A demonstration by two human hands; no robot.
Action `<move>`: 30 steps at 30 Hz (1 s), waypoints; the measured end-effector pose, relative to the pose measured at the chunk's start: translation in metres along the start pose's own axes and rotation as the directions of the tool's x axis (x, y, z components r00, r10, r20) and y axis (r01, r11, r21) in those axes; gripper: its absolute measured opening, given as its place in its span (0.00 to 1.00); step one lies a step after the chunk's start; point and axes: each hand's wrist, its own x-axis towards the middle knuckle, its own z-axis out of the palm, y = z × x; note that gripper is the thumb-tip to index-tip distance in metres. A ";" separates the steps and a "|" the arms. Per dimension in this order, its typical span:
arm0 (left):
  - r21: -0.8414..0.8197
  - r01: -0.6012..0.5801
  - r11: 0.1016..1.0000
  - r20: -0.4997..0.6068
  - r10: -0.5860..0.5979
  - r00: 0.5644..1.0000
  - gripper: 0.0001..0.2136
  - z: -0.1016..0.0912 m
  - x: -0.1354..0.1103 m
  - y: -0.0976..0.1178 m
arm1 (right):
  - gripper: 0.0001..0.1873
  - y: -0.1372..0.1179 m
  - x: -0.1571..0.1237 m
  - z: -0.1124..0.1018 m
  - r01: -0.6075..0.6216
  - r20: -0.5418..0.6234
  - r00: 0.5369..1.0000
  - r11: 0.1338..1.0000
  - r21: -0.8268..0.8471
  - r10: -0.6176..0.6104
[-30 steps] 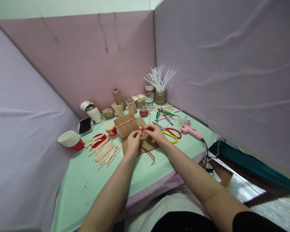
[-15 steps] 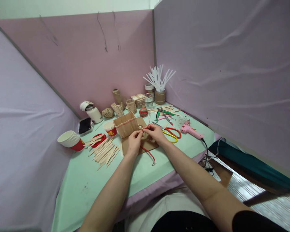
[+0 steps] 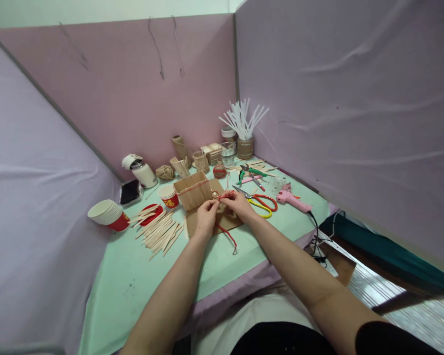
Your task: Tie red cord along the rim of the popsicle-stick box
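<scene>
My left hand and my right hand meet over a sheet of brown cardboard, fingertips almost touching. Both pinch a red cord, whose plaited-looking tail hangs from under the left fingers onto the cardboard and past its front edge. From the right fingers a thin red strand runs back toward a red ball of yarn. Just behind my left hand stands a box made of wooden craft sticks, with a red line along its side. The exact crossing of the cord is hidden by my fingers.
Loose craft sticks and stacked paper cups lie to the left. Scissors, green-handled pliers and a pink glue gun with a cable are on the right. Jars and twine line the back.
Both hands stay in almost the same place, with only a slight shift of the fingers on the red cord. Everything else on the table is unchanged.
</scene>
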 end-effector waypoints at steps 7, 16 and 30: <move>0.050 -0.035 0.998 0.009 0.034 0.999 0.10 0.001 -0.002 0.004 | 0.12 0.006 0.005 -0.003 -0.053 0.038 0.998 0.994 0.097 0.049; 0.054 -0.056 0.997 0.018 0.055 0.998 0.09 0.000 -0.002 0.005 | 0.13 0.006 0.003 -0.001 -0.053 0.058 0.997 0.992 0.112 0.047; 0.045 -0.020 0.999 0.037 0.018 0.999 0.09 0.001 -0.001 0.001 | 0.13 0.004 0.004 -0.002 -0.017 0.047 0.999 0.997 0.076 0.013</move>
